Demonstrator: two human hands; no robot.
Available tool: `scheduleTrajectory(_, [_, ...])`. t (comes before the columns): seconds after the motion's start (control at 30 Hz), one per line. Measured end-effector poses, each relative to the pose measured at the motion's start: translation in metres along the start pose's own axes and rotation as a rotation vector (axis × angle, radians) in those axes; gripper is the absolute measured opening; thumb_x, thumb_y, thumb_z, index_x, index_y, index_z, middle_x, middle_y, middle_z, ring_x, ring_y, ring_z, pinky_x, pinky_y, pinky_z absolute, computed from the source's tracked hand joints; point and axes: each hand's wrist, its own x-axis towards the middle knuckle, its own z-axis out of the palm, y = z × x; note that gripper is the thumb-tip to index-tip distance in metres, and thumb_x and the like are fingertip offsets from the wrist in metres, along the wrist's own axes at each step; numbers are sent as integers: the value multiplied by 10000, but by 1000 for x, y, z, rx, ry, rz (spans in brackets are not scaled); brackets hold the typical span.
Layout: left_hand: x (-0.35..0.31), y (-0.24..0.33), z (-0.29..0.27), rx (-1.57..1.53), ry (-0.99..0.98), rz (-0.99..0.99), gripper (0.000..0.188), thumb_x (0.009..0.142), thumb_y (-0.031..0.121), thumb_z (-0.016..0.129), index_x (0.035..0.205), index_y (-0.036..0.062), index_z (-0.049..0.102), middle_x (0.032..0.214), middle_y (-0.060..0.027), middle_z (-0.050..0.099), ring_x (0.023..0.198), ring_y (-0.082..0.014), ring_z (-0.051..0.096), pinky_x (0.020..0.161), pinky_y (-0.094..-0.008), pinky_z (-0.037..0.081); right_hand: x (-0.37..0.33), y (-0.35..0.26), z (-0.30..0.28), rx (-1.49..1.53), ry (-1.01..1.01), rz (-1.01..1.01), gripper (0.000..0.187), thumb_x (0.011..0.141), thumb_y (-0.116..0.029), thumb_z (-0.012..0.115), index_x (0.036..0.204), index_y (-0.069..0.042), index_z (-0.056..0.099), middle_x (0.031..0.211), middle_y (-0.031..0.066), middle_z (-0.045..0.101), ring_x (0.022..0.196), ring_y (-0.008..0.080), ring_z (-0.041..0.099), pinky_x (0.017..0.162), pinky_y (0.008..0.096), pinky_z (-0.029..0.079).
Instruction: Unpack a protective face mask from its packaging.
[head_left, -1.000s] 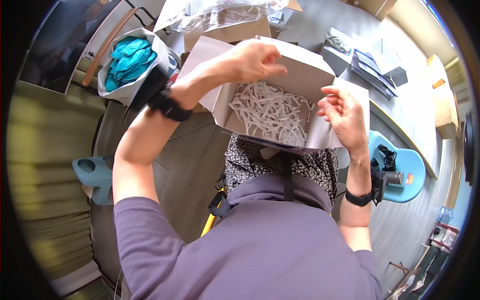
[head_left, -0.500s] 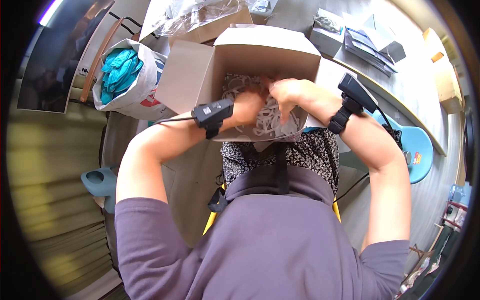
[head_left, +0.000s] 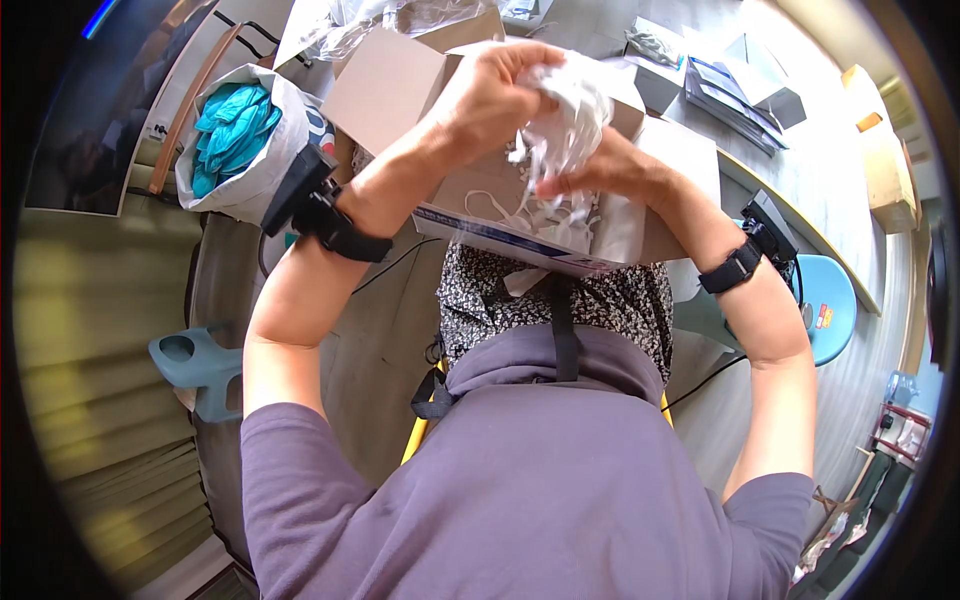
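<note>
Above an open cardboard box, my left hand grips a tangled bunch of thin white strips or loops. Their exact kind is too blurred to tell. My right hand supports the bunch from its lower right side, fingers curled against it and partly hidden. Some strands dangle between the two hands. More loose white loops lie inside the box, which rests tilted at my lap with its flaps spread. Each wrist wears a black strapped device.
A white bag of teal cloth or plastic stands at left, near a blue-grey stool. To the right is a light blue stool. Beyond the box, a table holds grey trays or folders, a small white box and clear plastic wrap.
Both hands have come up out of the box, lifting a bunch of white strips. The box has tipped, and its printed front side now shows.
</note>
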Motion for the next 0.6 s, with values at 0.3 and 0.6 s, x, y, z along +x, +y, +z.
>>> scheduleTrajectory(0.3, [27,-24,-49,-697,-52,-74,322,900,201,634,1160,18,585,1071,-90,654,941,-130,645,773,-276,546,3,-12,-15,109,61,248,231,961,-194,555,970,30,607,755,84,659,678,138,650,542,245,505])
scheduleTrajectory(0.6, [10,7,-8,-125,-306,-125,500,782,192,749,1220,19,582,1079,-70,657,954,-133,626,825,-272,521,19,-71,-20,562,298,-93,490,829,-172,635,1237,48,475,1140,183,570,969,200,599,881,319,489])
